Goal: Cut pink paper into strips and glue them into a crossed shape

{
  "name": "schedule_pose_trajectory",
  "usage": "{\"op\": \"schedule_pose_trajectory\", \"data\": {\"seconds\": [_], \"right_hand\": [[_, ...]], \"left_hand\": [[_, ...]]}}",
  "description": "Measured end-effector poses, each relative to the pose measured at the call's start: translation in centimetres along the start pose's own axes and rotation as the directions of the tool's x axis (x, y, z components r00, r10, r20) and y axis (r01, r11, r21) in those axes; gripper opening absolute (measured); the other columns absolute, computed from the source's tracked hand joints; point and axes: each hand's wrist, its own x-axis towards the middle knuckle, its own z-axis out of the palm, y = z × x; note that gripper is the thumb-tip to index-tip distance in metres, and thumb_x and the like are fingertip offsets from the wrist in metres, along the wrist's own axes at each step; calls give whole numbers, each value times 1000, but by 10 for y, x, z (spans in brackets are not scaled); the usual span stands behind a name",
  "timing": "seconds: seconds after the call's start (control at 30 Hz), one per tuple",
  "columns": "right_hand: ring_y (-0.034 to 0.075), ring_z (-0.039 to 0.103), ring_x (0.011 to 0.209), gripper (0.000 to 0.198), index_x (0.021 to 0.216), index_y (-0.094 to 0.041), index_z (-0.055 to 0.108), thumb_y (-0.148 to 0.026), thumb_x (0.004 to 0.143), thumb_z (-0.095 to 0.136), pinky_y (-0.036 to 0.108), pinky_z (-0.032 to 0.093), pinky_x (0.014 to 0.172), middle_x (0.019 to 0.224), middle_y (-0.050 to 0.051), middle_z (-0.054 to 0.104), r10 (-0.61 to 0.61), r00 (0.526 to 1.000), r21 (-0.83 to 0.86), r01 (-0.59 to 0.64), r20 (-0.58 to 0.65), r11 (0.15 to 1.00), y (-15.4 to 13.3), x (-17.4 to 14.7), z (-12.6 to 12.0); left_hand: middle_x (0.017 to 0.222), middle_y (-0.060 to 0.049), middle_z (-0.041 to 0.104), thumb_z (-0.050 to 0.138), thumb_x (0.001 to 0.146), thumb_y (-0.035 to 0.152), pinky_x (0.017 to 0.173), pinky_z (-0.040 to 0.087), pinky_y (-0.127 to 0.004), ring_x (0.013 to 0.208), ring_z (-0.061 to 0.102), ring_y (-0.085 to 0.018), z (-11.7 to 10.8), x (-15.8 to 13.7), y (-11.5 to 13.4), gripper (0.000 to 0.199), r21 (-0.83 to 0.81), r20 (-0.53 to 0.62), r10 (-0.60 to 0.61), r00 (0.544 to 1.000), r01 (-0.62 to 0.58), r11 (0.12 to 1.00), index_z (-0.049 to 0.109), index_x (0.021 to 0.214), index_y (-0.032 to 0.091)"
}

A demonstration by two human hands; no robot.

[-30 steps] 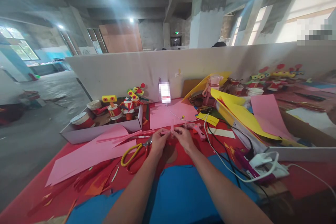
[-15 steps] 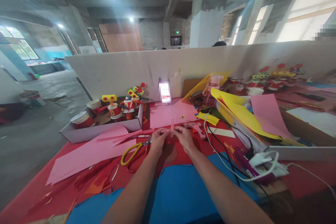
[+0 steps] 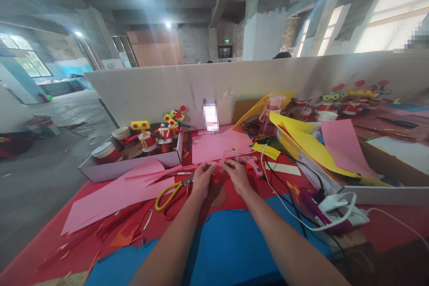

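Note:
My left hand (image 3: 203,179) and my right hand (image 3: 235,176) meet over the red table, fingertips pinched close together. Between them is a narrow pink paper strip (image 3: 219,163), small and partly covered by the fingers. Beside my left hand lie scissors (image 3: 169,195) with one yellow and one red handle. A pink glue gun (image 3: 254,166) rests just beyond my right hand. Behind the fingers a pink paper sheet (image 3: 214,145) lies flat, and larger pink sheets (image 3: 117,199) spread to the left.
At the left, a box (image 3: 134,167) holds paper-cup figures (image 3: 147,140). Another box (image 3: 385,196) on the right carries yellow paper (image 3: 311,147). Cables run to a power strip (image 3: 315,205). Blue paper (image 3: 234,241) covers the near edge, and a white partition (image 3: 150,89) stands behind.
The upright pink strip at my fingertips now shows less clearly, its angle apparently changed. Both hands stay pinched in nearly the same place.

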Motion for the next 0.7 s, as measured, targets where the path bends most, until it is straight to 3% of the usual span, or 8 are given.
{"op": "schedule_pose_trajectory", "data": {"seconds": [0.17,0.37,0.57,0.7], "right_hand": [[19,63,69,27,71,-20,68,-45,64,74,31,52,69,72,2,70,19,999,86,-23,48,996,-1,-3,3],[21,66,70,34,74,-19,67,-47,59,78,35,54,71,74,4,71,73,995,135,-81,65,988,-1,-5,6],[21,65,67,27,70,-17,68,-42,62,76,33,51,66,69,4,71,19,1000,-18,-19,21,1000,-5,-4,4],[19,64,64,26,70,-18,67,-40,60,77,33,52,67,66,2,70,47,999,78,-48,18,996,-3,-5,6]], "left_hand": [[67,-2,68,82,64,42,57,47,-21,57,60,-11,1,1,-3,35,73,123,19,992,-28,997,64,73,14],[66,-3,68,83,61,45,51,43,-20,54,59,-12,-2,2,-4,37,71,56,16,998,-20,997,68,75,14],[66,-4,70,82,62,45,54,46,-22,56,60,-13,-3,1,-2,35,125,27,23,999,-27,992,71,75,14],[67,-4,70,81,64,45,56,46,-22,57,60,-13,-3,2,-3,35,102,50,21,999,-26,994,71,74,13]]}}
